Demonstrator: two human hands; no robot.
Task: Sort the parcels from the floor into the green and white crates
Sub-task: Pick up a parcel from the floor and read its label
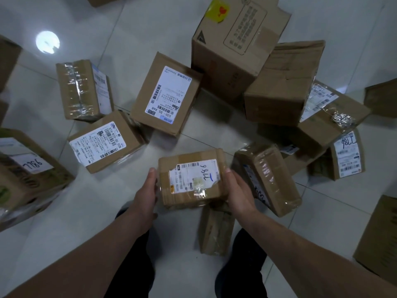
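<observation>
Head view: labelled parcel [192, 179] gripped end to end between left grip [146, 190] and right grip [238, 191], low over the floor [214, 136]. Possible slip under a slack squeeze, or knock against taped parcel [268, 179] just beside right grip; crates out of sight.

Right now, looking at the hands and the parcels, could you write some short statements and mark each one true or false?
1. The left hand and the right hand hold one parcel by its sides. True.
2. Its label faces down. False: the label faces up.
3. A green crate is in view. False: no crate shows.
4. A big box with a yellow sticker stands beyond the parcel. True.
5. The floor is dark carpet. False: it is pale tile.
</observation>
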